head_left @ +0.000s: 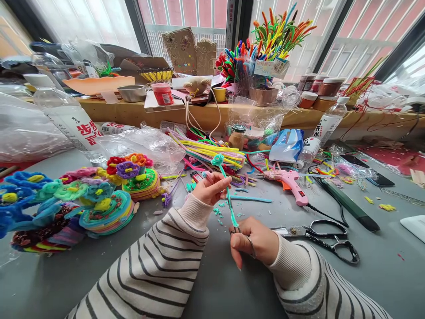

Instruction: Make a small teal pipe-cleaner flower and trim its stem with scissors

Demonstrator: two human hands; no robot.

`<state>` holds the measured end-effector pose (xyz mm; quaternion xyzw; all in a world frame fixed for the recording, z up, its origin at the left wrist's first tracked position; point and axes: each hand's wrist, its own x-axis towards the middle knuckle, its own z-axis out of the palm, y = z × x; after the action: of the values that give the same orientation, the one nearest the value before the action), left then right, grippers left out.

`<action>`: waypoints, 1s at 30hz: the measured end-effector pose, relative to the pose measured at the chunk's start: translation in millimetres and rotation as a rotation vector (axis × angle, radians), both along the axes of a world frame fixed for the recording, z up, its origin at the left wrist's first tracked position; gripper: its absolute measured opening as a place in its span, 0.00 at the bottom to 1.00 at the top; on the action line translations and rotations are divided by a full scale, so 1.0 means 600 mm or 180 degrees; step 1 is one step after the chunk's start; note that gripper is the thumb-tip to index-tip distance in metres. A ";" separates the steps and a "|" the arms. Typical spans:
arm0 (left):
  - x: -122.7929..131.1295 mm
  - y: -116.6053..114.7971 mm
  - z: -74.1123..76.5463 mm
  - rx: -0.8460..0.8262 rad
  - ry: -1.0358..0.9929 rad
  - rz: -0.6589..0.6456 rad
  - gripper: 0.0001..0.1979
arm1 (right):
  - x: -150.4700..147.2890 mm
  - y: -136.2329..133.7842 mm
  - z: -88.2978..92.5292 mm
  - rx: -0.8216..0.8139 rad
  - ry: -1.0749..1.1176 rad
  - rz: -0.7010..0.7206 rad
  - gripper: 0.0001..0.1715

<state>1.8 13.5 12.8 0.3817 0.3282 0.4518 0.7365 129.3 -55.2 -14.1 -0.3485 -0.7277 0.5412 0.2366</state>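
Observation:
My left hand (210, 188) is closed in a pinch on the upper part of a teal pipe cleaner (229, 201), just below its curled flower-like tip (218, 160). My right hand (254, 243) is closed round the pipe cleaner's lower end, where a thin metal wire sticks out under the fingers. Both hands hover over the grey table (212, 283). Small teal trimmings lie scattered on the table beneath them. Both arms wear striped sleeves.
Black scissors (327, 239) lie right of my right hand. A pink glue gun (288, 180) and a heap of coloured pipe cleaners (212, 153) lie behind. Finished pipe-cleaner flowers (99, 199) fill the left. Bottles, jars and plastic bags crowd the wooden sill.

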 end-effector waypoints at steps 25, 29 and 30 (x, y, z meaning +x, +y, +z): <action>0.002 0.001 -0.004 0.0254 0.0027 -0.0104 0.15 | -0.001 0.002 -0.009 0.0164 0.0140 0.0283 0.45; 0.000 0.003 -0.004 0.0216 0.0012 0.0028 0.16 | -0.002 0.002 -0.008 0.0088 0.0161 0.0034 0.43; 0.000 0.004 -0.004 0.0214 0.0016 0.0046 0.16 | -0.002 0.003 -0.008 0.0057 0.0171 -0.0009 0.42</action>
<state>1.6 16.2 10.4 0.4049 0.3175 0.4670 0.7192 128.0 -53.6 -18.9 -0.3328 -0.7254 0.5436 0.2600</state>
